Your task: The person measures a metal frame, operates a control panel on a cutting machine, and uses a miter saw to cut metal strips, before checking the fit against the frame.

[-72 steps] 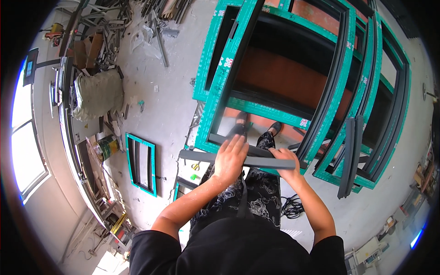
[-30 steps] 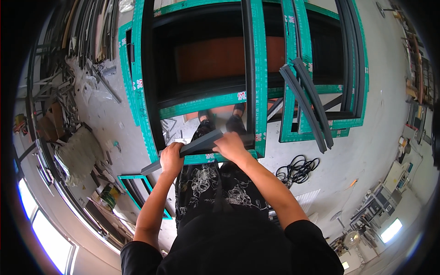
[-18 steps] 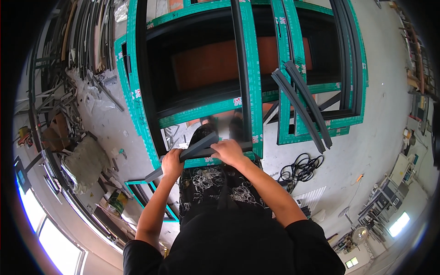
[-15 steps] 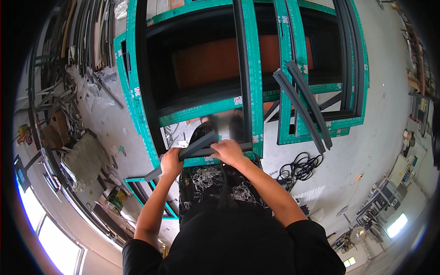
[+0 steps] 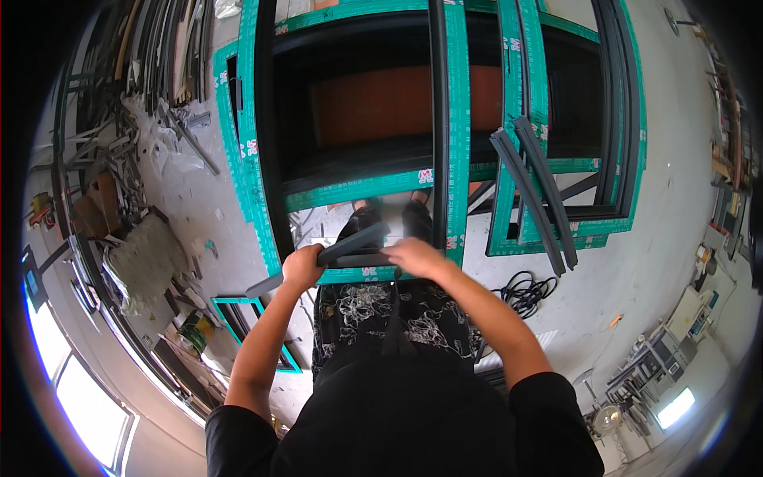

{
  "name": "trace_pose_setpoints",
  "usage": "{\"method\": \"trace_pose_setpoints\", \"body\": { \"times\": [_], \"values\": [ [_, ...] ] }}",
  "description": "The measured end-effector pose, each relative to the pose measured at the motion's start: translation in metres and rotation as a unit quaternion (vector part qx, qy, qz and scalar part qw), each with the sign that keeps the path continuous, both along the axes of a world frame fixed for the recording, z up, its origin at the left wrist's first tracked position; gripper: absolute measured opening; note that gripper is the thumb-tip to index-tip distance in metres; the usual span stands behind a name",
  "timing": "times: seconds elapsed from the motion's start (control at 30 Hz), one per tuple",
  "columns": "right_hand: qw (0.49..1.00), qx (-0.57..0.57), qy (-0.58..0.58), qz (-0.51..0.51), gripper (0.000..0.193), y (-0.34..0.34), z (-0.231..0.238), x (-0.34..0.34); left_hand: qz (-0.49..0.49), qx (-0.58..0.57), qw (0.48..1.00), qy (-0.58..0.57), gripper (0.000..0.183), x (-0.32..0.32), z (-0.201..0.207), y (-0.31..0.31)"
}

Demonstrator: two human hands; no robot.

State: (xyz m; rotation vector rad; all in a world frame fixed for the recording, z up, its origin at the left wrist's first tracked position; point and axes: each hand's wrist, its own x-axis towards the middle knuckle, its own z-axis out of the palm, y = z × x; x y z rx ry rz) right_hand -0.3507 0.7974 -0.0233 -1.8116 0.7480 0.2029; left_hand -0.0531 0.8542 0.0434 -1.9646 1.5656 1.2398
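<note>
My left hand (image 5: 303, 268) is closed around a dark grey strip (image 5: 356, 243), a straight profile tilted up to the right, its other end sticking out at lower left. My right hand (image 5: 415, 257) is at the dark lower bar of a green-taped window frame (image 5: 457, 171), just right of the strip's upper end. Its fingers look bent and pressed together, slightly blurred; what they pinch, if anything, is hidden. The frame stands before me, its lower rail (image 5: 346, 275) close to my body. Through its lowest opening my shoes (image 5: 362, 219) show.
Two dark grey strips (image 5: 534, 203) lean across a second green-taped frame (image 5: 628, 167) at right. A coiled black cable (image 5: 524, 294) lies on the floor near it. A small green frame (image 5: 230, 314) lies at lower left. Scrap profiles and plastic film (image 5: 171, 151) litter the left side.
The view has shifted, so the frames appear farther right. My left hand and its strip have moved slightly forward; my right hand stays near the lower bar.
</note>
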Motion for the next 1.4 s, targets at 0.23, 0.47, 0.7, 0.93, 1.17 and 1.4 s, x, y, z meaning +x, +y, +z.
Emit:
{"method": "trace_pose_setpoints", "body": {
  "times": [0.23, 0.47, 0.7, 0.93, 1.17, 1.4],
  "values": [
    [0.971, 0.231, 0.052, 0.020, 0.027, -0.030, -0.015, -0.027, -0.018, 0.139, 0.985, 0.101, 0.049, 0.022, -0.030, -0.022],
    [0.979, 0.159, 0.110, 0.061, 0.031, -0.032, 0.004, -0.017, -0.039, 0.214, 0.968, 0.127, 0.054, 0.031, -0.045, -0.030],
    [0.991, 0.006, 0.085, 0.106, 0.037, -0.020, 0.003, -0.017, -0.057, 0.192, 0.971, 0.130, 0.049, 0.030, -0.047, -0.024],
    [0.989, 0.031, 0.120, 0.083, 0.036, -0.011, 0.006, -0.021, -0.088, 0.141, 0.977, 0.136, 0.038, 0.030, -0.051, -0.016],
    [0.994, -0.039, 0.098, 0.017, 0.034, 0.000, 0.013, -0.027, -0.084, 0.154, 0.978, 0.110, 0.051, 0.024, -0.040, -0.017],
    [0.974, 0.139, 0.137, 0.111, 0.053, -0.034, -0.016, -0.017, -0.085, 0.191, 0.971, 0.112, 0.049, 0.022, -0.042, -0.017]
  ]
}}
